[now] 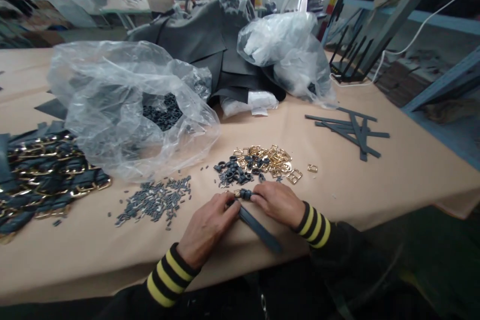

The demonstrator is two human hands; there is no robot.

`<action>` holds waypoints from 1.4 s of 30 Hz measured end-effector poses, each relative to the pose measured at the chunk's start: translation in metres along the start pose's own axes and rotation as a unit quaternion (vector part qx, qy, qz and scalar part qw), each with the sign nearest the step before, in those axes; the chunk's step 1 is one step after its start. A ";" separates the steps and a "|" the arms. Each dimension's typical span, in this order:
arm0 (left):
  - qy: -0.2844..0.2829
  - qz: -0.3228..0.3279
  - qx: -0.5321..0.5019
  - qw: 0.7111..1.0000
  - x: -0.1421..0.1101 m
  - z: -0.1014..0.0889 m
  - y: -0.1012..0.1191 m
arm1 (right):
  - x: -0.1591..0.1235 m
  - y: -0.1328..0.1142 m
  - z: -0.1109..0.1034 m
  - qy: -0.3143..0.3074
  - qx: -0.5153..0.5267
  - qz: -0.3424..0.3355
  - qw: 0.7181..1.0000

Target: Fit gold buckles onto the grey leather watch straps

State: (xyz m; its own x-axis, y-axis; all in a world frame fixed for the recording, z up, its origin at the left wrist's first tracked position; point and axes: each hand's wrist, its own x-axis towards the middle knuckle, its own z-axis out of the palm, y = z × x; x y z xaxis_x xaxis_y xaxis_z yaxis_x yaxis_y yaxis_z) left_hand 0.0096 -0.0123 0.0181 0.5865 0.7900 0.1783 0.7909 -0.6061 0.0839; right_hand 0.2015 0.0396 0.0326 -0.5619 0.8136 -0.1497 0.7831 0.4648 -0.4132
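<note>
dark sleeves [345, 250] end in black-and-yellow striped cuffs [170, 275].

The left hand [209, 226] is reaching up and inward from the lower left, its back facing upward, its thumb and index finger pinching together. The right hand [279, 203] is coming in from the right, knuckles up and fingers bending, its thumb and fingertips closing in a pinch that is pointing left. Both hands are facing each other, fingertips near but apart. The left forearm [140, 297] is slanting up to the right; the right forearm [347, 245] is angling up to the left.
</note>
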 end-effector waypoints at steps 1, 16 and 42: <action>0.015 -0.013 0.009 1.000 0.003 0.004 0.003 | 0.005 -0.004 0.001 -0.004 -0.011 -0.014 1.000; 0.199 -0.062 0.019 0.978 0.005 0.042 0.014 | 0.011 0.180 -0.099 0.264 -0.108 0.321 0.903; -0.026 -0.377 -0.852 0.362 0.032 -0.005 0.101 | -0.053 0.038 -0.017 0.223 0.643 0.190 0.708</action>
State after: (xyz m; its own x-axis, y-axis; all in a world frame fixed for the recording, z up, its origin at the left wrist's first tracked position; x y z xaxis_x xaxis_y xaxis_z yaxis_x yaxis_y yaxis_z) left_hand 0.1072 -0.0490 0.0372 0.3538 0.7636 -0.5402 -0.5009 0.6424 0.5800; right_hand 0.2660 0.0200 0.0404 -0.0108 0.9574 -0.2887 -0.1963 -0.2852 -0.9382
